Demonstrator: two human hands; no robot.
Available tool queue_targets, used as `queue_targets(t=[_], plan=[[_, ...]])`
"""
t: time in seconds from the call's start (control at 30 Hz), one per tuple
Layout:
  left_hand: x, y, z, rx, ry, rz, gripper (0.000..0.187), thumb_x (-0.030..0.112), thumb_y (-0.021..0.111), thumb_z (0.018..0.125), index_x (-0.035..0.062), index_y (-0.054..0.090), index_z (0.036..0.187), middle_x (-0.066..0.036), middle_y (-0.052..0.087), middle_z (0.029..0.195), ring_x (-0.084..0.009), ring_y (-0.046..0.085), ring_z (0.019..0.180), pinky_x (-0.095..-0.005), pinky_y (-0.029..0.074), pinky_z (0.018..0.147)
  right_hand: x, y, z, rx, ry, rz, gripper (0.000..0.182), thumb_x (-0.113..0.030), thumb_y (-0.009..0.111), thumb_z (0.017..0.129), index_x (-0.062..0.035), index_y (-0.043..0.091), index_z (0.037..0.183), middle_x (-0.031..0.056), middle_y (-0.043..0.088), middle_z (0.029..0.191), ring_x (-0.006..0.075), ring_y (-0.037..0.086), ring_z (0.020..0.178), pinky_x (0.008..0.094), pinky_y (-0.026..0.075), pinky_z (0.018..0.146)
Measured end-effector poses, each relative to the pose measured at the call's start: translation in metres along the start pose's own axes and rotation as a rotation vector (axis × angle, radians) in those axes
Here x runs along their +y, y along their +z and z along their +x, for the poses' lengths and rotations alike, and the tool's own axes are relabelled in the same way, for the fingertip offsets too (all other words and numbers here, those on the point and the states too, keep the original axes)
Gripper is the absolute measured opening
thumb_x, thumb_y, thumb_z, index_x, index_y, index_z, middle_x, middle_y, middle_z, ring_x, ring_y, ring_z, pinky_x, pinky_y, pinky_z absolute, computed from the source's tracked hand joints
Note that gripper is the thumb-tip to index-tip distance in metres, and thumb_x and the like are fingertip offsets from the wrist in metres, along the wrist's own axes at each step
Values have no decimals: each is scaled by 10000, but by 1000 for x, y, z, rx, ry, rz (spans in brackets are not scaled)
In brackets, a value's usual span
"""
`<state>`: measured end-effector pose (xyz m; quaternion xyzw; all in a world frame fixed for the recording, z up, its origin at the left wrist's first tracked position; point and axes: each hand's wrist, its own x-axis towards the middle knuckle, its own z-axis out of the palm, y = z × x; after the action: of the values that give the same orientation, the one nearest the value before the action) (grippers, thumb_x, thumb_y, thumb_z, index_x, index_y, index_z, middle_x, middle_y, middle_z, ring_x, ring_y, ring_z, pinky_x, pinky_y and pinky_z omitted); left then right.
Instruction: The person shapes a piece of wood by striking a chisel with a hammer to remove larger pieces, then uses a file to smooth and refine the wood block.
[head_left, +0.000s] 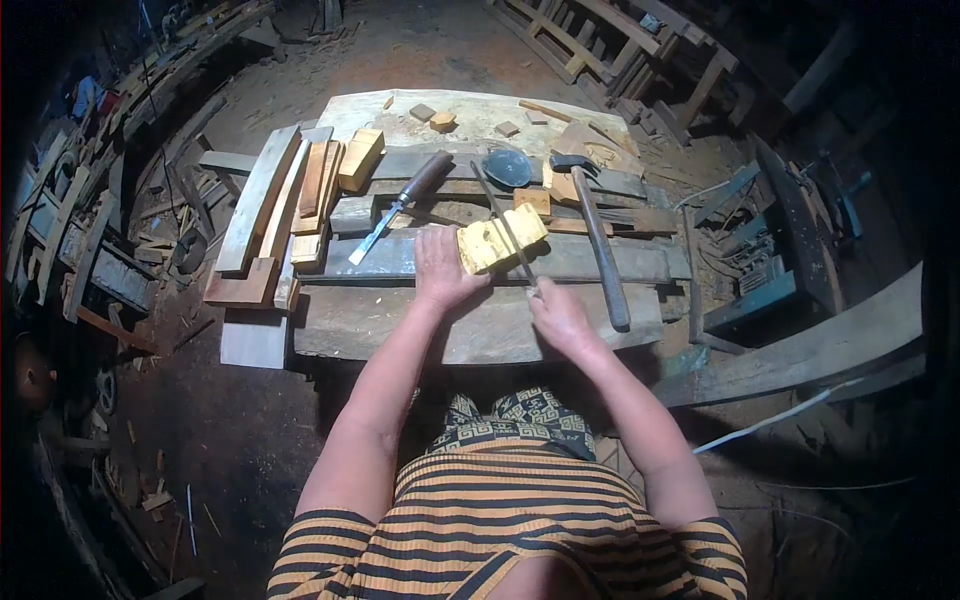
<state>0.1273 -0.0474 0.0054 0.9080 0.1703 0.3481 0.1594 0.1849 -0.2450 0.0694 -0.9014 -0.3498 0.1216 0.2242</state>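
A yellow notched wooden block (488,246) lies at a slant on the workbench (470,340). My left hand (445,266) grips its left end and presses it against the bench. In my right hand (562,316) is the near end of a long thin file (491,195), closed in my fingers. The file lies across the top of the block and points away from me. A chisel (402,205) with a dark wooden handle rests to the left of the block. To the right lies a hammer (601,250), its head at the far end.
Several wooden boards (262,205) are stacked at the bench's left side. A dark round dish (508,168) and small wood offcuts (443,121) sit toward the back. Timber frames (600,45) stand at the far right, and a long curved plank (810,340) juts in at the right.
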Motion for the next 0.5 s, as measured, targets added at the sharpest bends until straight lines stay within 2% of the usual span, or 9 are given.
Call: queue_targets(t=[0.07, 0.2, 0.27, 0.4, 0.5], plan=[[-2, -5, 1, -161, -25, -79, 761, 342, 784, 455, 34, 446, 1064, -162, 469, 1001, -346, 438, 987, -436, 334, 894, -9, 7, 0, 14, -42, -26, 241, -240, 442, 877, -18, 526, 919, 248, 610, 793, 422, 591, 794, 533, 433, 714], [-7, -2, 1, -139, 22, -85, 740, 320, 785, 448, 33, 446, 1041, -159, 470, 989, -347, 438, 976, -440, 336, 887, -17, 17, 1, -55, -7, -90, 229, -224, 442, 870, -20, 532, 921, 245, 616, 802, 426, 598, 798, 535, 443, 726], [-8, 0, 1, -197, 0, -94, 809, 346, 781, 448, 29, 418, 1097, -151, 465, 1019, -333, 424, 999, -447, 303, 923, -14, 20, 4, -63, -6, -94, 229, -222, 444, 869, -21, 535, 931, 245, 618, 804, 424, 600, 804, 533, 448, 731], [-11, 4, -1, -161, 13, -75, 827, 358, 780, 442, 27, 416, 1108, -149, 466, 1026, -330, 424, 1008, -439, 293, 943, -15, 25, 5, -72, -9, -115, 236, -217, 450, 866, -18, 556, 936, 244, 623, 814, 421, 605, 815, 529, 456, 748], [-9, 0, 0, -209, -22, -70, 839, 368, 779, 439, 28, 415, 1116, -147, 465, 1034, -326, 422, 1018, -435, 281, 961, -18, 18, -3, -94, -23, -180, 232, -204, 453, 859, -13, 574, 912, 250, 624, 817, 416, 609, 824, 523, 463, 752]])
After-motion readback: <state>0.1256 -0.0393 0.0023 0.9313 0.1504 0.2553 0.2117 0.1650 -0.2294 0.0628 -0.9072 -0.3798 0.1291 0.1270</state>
